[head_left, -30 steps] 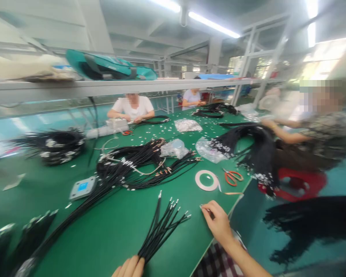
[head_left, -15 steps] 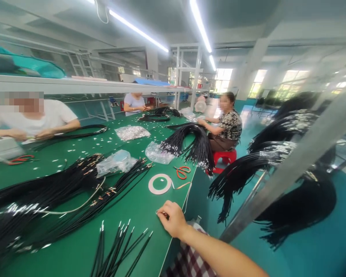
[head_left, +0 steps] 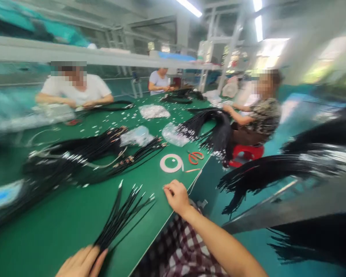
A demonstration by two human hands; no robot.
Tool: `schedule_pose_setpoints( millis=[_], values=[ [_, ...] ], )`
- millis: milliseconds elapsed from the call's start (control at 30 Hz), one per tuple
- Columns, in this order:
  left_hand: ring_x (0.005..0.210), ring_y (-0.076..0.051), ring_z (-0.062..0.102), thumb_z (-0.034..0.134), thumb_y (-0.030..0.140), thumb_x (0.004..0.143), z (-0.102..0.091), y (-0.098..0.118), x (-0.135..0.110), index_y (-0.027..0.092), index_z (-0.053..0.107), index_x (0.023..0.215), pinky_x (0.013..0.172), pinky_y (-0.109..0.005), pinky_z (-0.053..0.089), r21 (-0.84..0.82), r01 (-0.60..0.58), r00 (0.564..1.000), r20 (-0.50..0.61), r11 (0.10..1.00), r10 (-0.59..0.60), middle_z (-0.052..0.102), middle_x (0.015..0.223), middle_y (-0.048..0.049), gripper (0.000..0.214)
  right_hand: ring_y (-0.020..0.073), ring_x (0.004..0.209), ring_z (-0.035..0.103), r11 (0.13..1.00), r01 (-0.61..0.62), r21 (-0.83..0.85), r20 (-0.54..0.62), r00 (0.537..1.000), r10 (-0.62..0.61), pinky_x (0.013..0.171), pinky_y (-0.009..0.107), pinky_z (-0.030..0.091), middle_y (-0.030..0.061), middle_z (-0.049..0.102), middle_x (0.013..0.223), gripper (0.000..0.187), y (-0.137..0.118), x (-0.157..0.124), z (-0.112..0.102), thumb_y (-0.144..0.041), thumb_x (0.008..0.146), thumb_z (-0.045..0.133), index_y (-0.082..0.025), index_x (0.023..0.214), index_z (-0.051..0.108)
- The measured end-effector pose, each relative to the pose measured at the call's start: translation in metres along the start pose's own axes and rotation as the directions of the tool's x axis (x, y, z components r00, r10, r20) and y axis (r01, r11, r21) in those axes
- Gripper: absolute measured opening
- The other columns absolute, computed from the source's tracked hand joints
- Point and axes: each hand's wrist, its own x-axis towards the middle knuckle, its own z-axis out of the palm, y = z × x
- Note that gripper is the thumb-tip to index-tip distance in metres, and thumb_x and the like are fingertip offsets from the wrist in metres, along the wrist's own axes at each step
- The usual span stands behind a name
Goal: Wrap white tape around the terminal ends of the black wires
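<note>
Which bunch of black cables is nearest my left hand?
The small fanned bunch with silver tips, whose lower end meets your left hand; the big tangled heap and the draped bundle lie farther up the bench.

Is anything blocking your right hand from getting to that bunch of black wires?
No, nothing visible blocks it. Only bare green work mat lies between the right hand and the metal-tipped black cables by the left hand.
</note>
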Motion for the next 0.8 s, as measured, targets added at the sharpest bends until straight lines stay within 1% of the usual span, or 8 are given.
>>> schedule_pose_setpoints(
  millis=[100, 267, 433, 533, 600, 667, 733, 800],
  values=[
    [0.073, -0.026, 0.066, 0.055, 0.051, 0.084, -0.003, 0.011, -0.025, 0.025, 0.065, 0.071, 0.073, -0.04, 0.055, 0.118, -0.279, 0.933, 0.269, 0.953, 0.24, 0.069, 0.075, -0.0065, 0.031, 0.0193, 0.082, 0.06, 0.991, 0.005, 0.13, 0.036, 0.999, -0.01, 0.077, 0.032, 0.045, 0.0056, 0.066, 0.085, 0.018, 0.005, 0.003, -0.004, -0.025, 0.096, 0.055, -0.019, 0.088, 0.07],
    [0.084, -0.022, 0.065, 0.042, 0.038, 0.098, 0.019, 0.061, -0.032, 0.02, 0.059, 0.095, 0.079, -0.035, 0.051, 0.171, -0.327, 0.893, 0.379, 0.929, 0.244, 0.069, 0.09, -0.0081, 0.025, 0.0176, 0.077, 0.059, 0.949, 0.01, 0.316, 0.067, 0.997, -0.033, 0.073, 0.032, 0.048, 0.0045, 0.064, 0.084, 0.017, 0.006, 0.012, -0.013, -0.027, 0.096, 0.056, -0.02, 0.089, 0.07],
    [0.081, -0.021, 0.062, 0.048, 0.032, 0.098, 0.035, 0.116, -0.026, 0.017, 0.056, 0.114, 0.077, -0.034, 0.047, 0.095, -0.426, 0.801, 0.501, 0.9, 0.327, 0.067, 0.085, -0.0058, 0.023, 0.0178, 0.08, 0.061, 0.919, -0.002, 0.394, 0.004, 1.0, 0.0, 0.074, 0.032, 0.049, 0.0043, 0.066, 0.086, 0.016, -0.006, 0.006, -0.03, -0.028, 0.095, 0.058, -0.02, 0.089, 0.069],
    [0.078, -0.02, 0.059, 0.05, 0.032, 0.097, 0.036, 0.137, -0.025, 0.017, 0.06, 0.113, 0.076, -0.034, 0.043, -0.02, -0.407, 0.746, 0.569, 0.913, 0.345, 0.066, 0.083, -0.0041, 0.024, 0.0187, 0.085, 0.062, 0.912, -0.02, 0.41, -0.014, 1.0, 0.028, 0.077, 0.033, 0.05, 0.0052, 0.067, 0.089, 0.014, -0.018, -0.003, -0.045, -0.027, 0.096, 0.058, -0.02, 0.091, 0.069],
    [0.072, -0.017, 0.054, 0.051, 0.034, 0.097, 0.029, 0.146, -0.032, 0.018, 0.064, 0.108, 0.07, -0.03, 0.04, -0.19, -0.256, 0.706, 0.633, 0.948, 0.318, 0.063, 0.079, -0.0026, 0.023, 0.0185, 0.084, 0.062, 0.906, -0.032, 0.422, 0.016, 0.999, 0.028, 0.076, 0.033, 0.05, 0.005, 0.067, 0.088, 0.013, -0.026, -0.011, -0.056, -0.026, 0.095, 0.059, -0.021, 0.09, 0.07],
    [0.061, -0.012, 0.046, 0.054, 0.038, 0.095, 0.018, 0.151, -0.046, 0.017, 0.065, 0.108, 0.059, -0.025, 0.035, -0.386, 0.074, 0.652, 0.716, 0.919, 0.248, 0.057, 0.073, 0.0003, 0.026, 0.0182, 0.082, 0.062, 0.899, -0.048, 0.436, 0.065, 0.998, 0.022, 0.075, 0.033, 0.05, 0.0044, 0.067, 0.086, 0.012, -0.034, -0.02, -0.066, -0.024, 0.094, 0.061, -0.021, 0.088, 0.07],
    [0.051, -0.008, 0.035, 0.058, 0.043, 0.093, 0.008, 0.151, -0.065, 0.016, 0.064, 0.113, 0.05, -0.022, 0.027, -0.488, 0.446, 0.595, 0.788, 0.75, 0.159, 0.047, 0.062, 0.0045, 0.034, 0.0178, 0.081, 0.062, 0.89, -0.072, 0.451, 0.119, 0.993, 0.02, 0.073, 0.031, 0.05, 0.0037, 0.067, 0.085, 0.01, -0.041, -0.029, -0.074, -0.022, 0.093, 0.062, -0.021, 0.088, 0.071],
    [0.045, -0.006, 0.029, 0.061, 0.044, 0.091, 0.005, 0.147, -0.083, 0.013, 0.064, 0.109, 0.046, -0.022, 0.02, -0.506, 0.661, 0.573, 0.817, 0.554, 0.063, 0.04, 0.057, 0.0068, 0.035, 0.0173, 0.079, 0.062, 0.874, -0.114, 0.472, 0.191, 0.981, 0.025, 0.071, 0.03, 0.049, 0.003, 0.067, 0.084, 0.01, -0.046, -0.039, -0.078, -0.021, 0.093, 0.063, -0.022, 0.088, 0.071]
  ],
)
